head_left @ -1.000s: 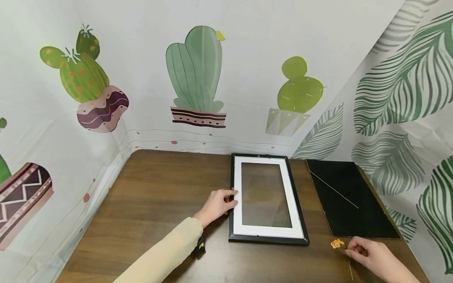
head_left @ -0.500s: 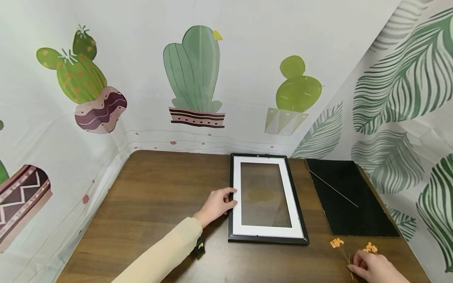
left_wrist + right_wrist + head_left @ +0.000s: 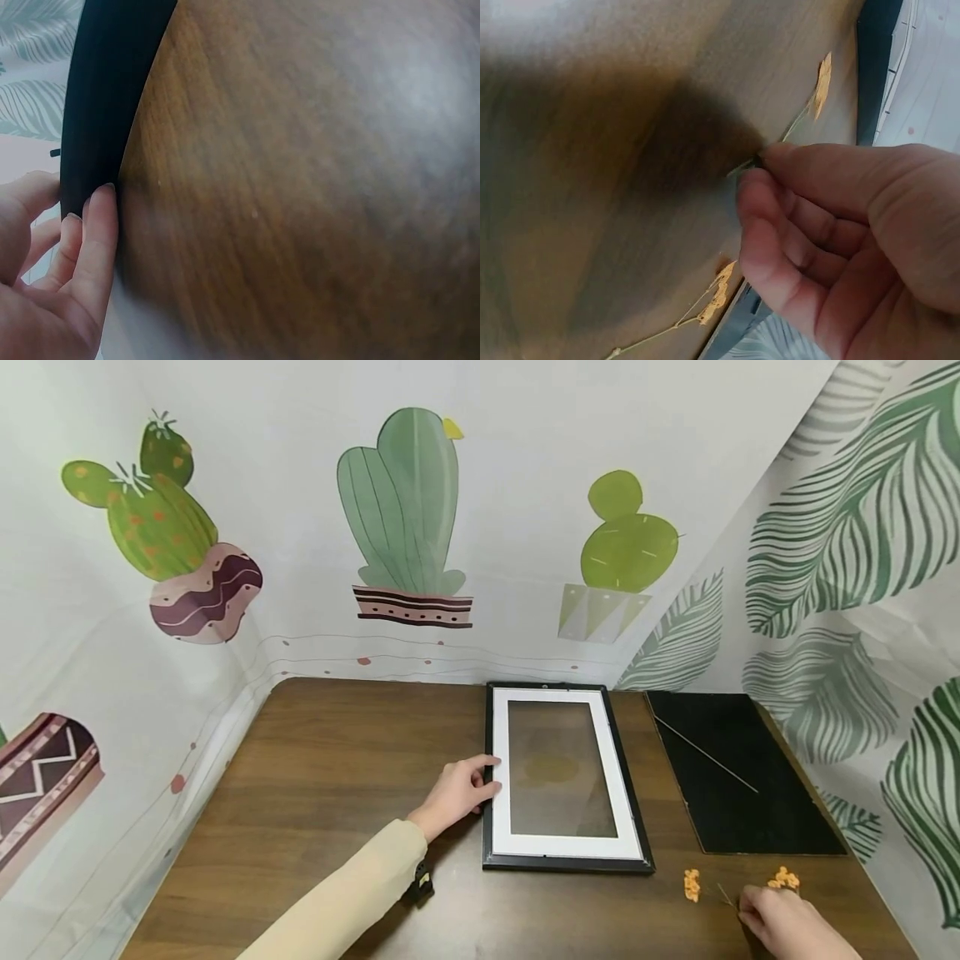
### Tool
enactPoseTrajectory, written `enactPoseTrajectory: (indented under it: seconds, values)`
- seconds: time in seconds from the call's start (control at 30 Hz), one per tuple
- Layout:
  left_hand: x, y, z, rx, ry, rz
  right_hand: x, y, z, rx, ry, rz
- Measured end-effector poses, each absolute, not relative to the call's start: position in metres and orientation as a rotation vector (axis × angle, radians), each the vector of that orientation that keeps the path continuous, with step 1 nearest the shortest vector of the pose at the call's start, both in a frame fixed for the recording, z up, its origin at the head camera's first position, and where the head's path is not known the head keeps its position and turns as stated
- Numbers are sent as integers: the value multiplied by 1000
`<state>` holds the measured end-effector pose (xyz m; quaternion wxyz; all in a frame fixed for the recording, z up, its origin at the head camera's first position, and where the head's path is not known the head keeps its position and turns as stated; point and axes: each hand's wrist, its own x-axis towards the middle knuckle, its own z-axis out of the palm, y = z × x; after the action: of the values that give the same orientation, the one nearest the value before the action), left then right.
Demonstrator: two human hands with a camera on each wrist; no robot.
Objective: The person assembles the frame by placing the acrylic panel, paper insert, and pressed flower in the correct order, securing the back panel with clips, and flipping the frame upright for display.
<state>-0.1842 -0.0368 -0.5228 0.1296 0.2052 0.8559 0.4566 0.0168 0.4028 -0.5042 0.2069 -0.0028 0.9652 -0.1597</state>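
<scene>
My left hand (image 3: 453, 793) grips the left side of a black picture frame (image 3: 567, 863) that lies face down with a white mat (image 3: 630, 793) and a clear pane inside. In the left wrist view its fingers press along the outer side of the black frame (image 3: 105, 97). At the lower right, my right hand (image 3: 795, 922) pinches the thin stem of a dried orange flower (image 3: 692, 885) between thumb and forefinger. The right wrist view shows this flower head (image 3: 823, 88) tilted up on its stem. A second dried orange flower (image 3: 717, 296) lies on the table beneath the hand.
A black backing board (image 3: 750, 785) lies right of the picture frame, with a thin metal rod (image 3: 707, 753) across it. The brown wooden table (image 3: 360, 735) meets a cloth backdrop (image 3: 525, 485) printed with cacti and leaves.
My right hand has taken the left dried flower by its stem, and its head has turned and shifted slightly left. The second flower has come into view. My left hand stays on the picture frame.
</scene>
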Motion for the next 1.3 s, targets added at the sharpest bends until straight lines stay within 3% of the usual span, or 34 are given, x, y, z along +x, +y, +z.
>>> enactPoseTrajectory:
  seconds: [0.5,0.77,1.13,1.3]
  values:
    - [-185,-38,-522,609,2501,1313,14,406,-500,-43,2705,-510]
    - [-185,-38,-522,601,2503,1308,4,407,-485,-311,2909,-522]
    - [-184,-36,-521,595,2509,1287,-35,380,-468,-467,3240,-491]
    - [-184,-35,-522,595,2513,1286,-62,366,-459,-385,3110,-581]
